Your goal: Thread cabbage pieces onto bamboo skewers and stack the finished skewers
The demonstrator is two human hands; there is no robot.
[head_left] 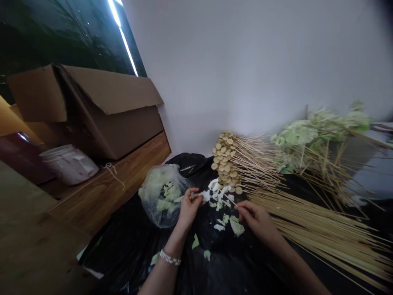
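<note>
My left hand (189,206) pinches a pale cabbage piece (205,196) between thumb and fingers. My right hand (253,216) is closed on a thin bamboo skewer (231,200), its tip pointing left towards the cabbage. Between and below the hands, loose cabbage scraps (236,226) lie on black plastic sheeting (221,266). Left of my left hand stands a clear plastic bag (150,205) with cabbage pieces inside. Just beyond the hands, skewers carrying round pale slices (225,157), perhaps potato, are stacked with their heads to the left.
Bare skewers (325,233) spread across the right side. Behind them, skewers with cabbage leaves (303,133) are heaped by the white wall (245,61). A cardboard box (123,127) and a whitish tub (69,164) occupy the left, beside a wooden board (144,159). A pen (188,167) lies behind the bag.
</note>
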